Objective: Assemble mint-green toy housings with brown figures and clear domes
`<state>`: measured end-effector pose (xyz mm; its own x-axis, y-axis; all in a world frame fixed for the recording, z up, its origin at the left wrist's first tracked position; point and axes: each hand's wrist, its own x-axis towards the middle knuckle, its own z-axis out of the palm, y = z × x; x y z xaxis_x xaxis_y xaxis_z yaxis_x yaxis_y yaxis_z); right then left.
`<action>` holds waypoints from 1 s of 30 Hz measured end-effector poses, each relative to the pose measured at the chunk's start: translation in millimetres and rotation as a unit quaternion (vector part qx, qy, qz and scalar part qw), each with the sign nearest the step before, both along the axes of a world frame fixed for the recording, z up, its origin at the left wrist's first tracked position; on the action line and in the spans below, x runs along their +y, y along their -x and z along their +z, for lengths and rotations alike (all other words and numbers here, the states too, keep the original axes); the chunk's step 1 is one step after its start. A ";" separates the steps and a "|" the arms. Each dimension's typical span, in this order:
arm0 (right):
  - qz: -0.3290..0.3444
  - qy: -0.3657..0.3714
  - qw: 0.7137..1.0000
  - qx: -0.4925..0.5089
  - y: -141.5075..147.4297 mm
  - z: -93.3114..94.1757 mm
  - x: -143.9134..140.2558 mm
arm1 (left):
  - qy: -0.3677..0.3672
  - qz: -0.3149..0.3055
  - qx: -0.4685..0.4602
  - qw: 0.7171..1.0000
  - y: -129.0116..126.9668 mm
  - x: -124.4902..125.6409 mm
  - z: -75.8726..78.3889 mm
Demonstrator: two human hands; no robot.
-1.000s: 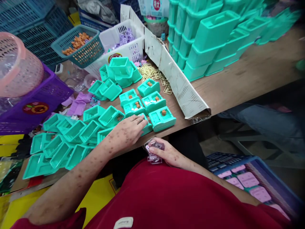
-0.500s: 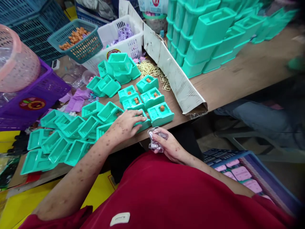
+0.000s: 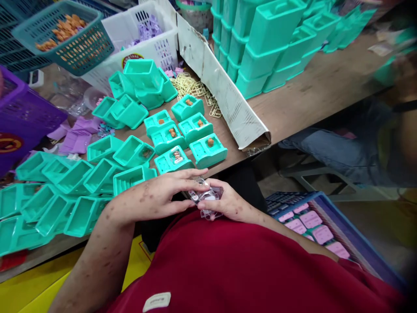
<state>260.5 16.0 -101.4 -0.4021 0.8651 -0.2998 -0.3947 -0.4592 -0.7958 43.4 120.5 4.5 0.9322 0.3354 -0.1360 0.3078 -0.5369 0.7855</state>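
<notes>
My right hand [image 3: 228, 202] holds a small stack of clear plastic blister pieces [image 3: 208, 198] just below the table's front edge, over my red shirt. My left hand [image 3: 156, 195] reaches across and its fingertips pinch the top clear piece in that stack. Just beyond them on the wooden table [image 3: 312, 87] lies a teal tray [image 3: 173, 159] with a clear cover and a small brown figure in it. Beside it sits another teal tray with a brown figure [image 3: 207, 150], with several more like it behind.
Several empty teal trays [image 3: 78, 182] are spread at the left. A teal basket of orange pieces [image 3: 65, 37], a white basket [image 3: 146, 41], a purple basket [image 3: 22, 117], a cardboard divider [image 3: 224, 95] and stacked teal boxes [image 3: 260, 39] stand behind. A blue crate of pink parts [image 3: 312, 221] sits low right.
My left hand has left the teal tray at the table edge, which now shows a clear cover, and come back to the clear stack in my right hand. The view shifted down.
</notes>
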 end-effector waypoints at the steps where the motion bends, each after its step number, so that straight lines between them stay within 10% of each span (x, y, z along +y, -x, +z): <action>1: 0.003 -0.009 1.000 -0.008 -0.8 0.9 0.6 | 0.004 -0.003 0.002 1.000 0.2 2.4 0.4; 12: -0.035 0.001 0.999 0.020 -9.9 -6.6 8.2 | -0.023 -0.014 0.009 1.000 -15.1 22.1 3.3; 18: -0.069 0.000 0.997 0.039 -26.3 -6.9 7.1 | -0.074 0.198 -0.116 0.971 -53.6 54.9 -18.2; 23: -0.081 0.010 0.997 0.014 -36.5 -17.2 -2.7 | -0.111 0.191 -0.094 0.971 -76.9 64.9 -43.2; 30: -0.116 0.025 0.993 0.029 -42.7 -19.1 1.6 | -0.074 0.259 -0.064 0.961 -76.2 66.6 -38.0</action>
<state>303.2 17.7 -120.5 -0.2120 0.9208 -0.3273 -0.5391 -0.3896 -0.7467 119.5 187.1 -33.4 0.6412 0.7655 0.0533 0.4695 -0.4463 0.7618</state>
